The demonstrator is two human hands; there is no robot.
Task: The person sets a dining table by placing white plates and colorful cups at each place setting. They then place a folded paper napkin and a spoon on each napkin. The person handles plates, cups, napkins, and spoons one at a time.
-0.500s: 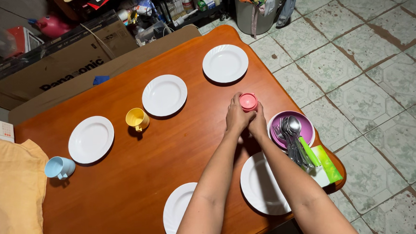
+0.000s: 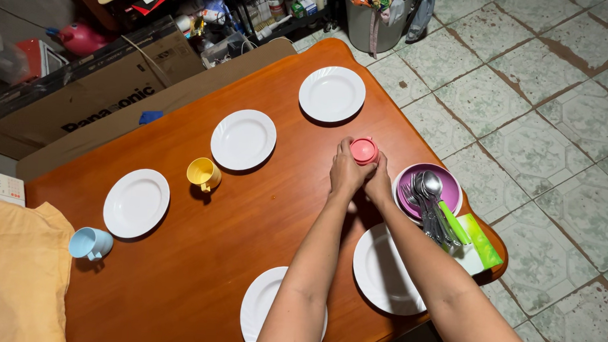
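On the table (image 2: 173, 282), right of centre, both hands wrap a pink cup (image 2: 364, 151), which sits upside down, base up. Left hand (image 2: 346, 172) grips its left side, right hand (image 2: 379, 184) the right, fingers closed around it. Purple bowl (image 2: 449, 189) with spoons and forks (image 2: 427, 202) just right of the hands; green packet (image 2: 482, 241) beside it. Five white plates around: nearest one (image 2: 382, 272) under the right forearm. Yellow cup (image 2: 203, 174) mid-table, blue cup (image 2: 91, 243) at the left edge.
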